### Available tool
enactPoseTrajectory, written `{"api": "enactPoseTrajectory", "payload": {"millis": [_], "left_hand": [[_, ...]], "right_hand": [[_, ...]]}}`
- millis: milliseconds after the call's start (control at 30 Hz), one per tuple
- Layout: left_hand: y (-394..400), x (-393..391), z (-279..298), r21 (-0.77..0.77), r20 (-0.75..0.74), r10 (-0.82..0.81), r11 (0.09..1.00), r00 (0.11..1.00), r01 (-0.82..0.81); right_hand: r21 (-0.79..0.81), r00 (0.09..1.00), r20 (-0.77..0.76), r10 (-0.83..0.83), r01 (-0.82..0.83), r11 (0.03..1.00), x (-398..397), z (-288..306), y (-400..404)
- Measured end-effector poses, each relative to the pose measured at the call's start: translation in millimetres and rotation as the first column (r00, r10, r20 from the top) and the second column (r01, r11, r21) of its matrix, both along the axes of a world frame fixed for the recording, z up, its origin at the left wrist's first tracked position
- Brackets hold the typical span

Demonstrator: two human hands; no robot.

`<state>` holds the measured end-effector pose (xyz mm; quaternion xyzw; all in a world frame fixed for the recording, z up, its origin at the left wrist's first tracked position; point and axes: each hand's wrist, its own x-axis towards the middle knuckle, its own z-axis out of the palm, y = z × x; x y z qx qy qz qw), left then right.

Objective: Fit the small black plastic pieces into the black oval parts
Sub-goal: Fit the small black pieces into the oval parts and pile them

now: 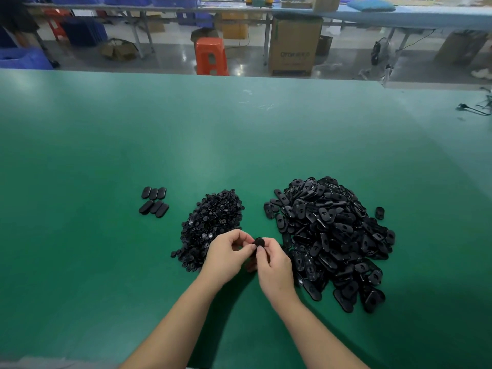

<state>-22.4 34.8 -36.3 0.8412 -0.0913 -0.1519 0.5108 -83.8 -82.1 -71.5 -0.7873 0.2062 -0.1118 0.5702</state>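
Note:
A heap of small black plastic pieces point(211, 222) lies in the middle of the green table. To its right is a larger heap of black oval parts point(330, 235). Both my hands meet just in front of the two heaps. My right hand point(271, 265) pinches a black oval part point(259, 242) between thumb and fingers, its rounded end showing. My left hand point(226, 253) has its fingertips closed against the same part; whether a small piece sits between them is hidden. Several oval parts point(154, 202) lie in two neat rows to the left.
One stray oval part point(380, 212) lies right of the big heap. The green table point(106, 142) stretches far ahead and to both sides. Black cables point(474, 109) lie at its far right edge. Beyond it stand an orange stool point(211, 55) and a cardboard box point(294, 46).

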Motion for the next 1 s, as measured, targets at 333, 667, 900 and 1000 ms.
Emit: {"api": "enactPoseTrajectory", "payload": {"millis": [333, 667, 900, 1000], "left_hand": [[2, 0, -1, 0.056, 0.076, 0.014, 0.998, 0.997, -0.018], [45, 39, 9, 0.545, 0.372, -0.013, 0.813, 0.928, -0.207], [61, 48, 1, 0.617, 0.288, -0.024, 0.77, 0.957, -0.166], [60, 47, 1, 0.568, 0.328, 0.004, 0.798, 0.945, -0.201]], "right_hand": [[0.007, 1.0, 0.003, 0.004, -0.004, 1.0, -1, 0, 0], [0.057, 0.999, 0.009, 0.031, -0.032, 0.998, -1, 2, 2], [0.034, 0.999, 0.014, 0.053, -0.053, 0.998, -2, 3, 2], [0.033, 0.999, 0.019, 0.051, -0.052, 0.998, -1, 3, 3]]}}
